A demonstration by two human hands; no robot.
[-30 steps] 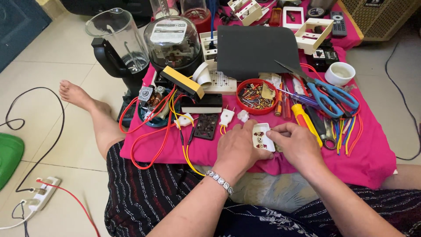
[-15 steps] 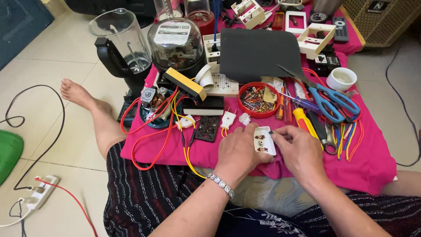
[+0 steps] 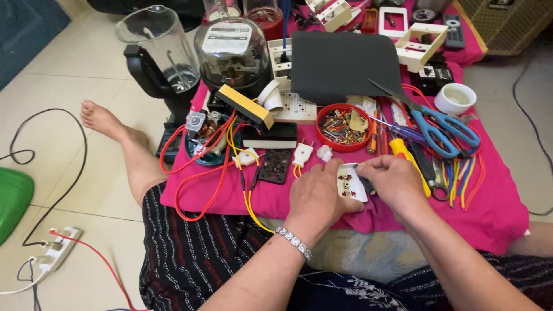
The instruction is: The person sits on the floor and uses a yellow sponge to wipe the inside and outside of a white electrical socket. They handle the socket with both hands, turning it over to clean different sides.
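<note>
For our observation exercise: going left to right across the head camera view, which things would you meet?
Green lid → white power strip → blender jug → left hand → white socket plate → right hand → blue scissors

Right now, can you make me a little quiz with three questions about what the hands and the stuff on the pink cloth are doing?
1. True or false: the left hand and the right hand both touch the white socket plate.
2. What lies just beyond the right hand? A) blue-handled scissors B) a green ball C) a book
3. Fill in: the red round dish on the pink cloth holds small ____.

Key
1. True: both hands hold the plate between them.
2. A: the scissors lie beyond the hand, near the white cup.
3. Screws and other tiny metal bits.
</note>
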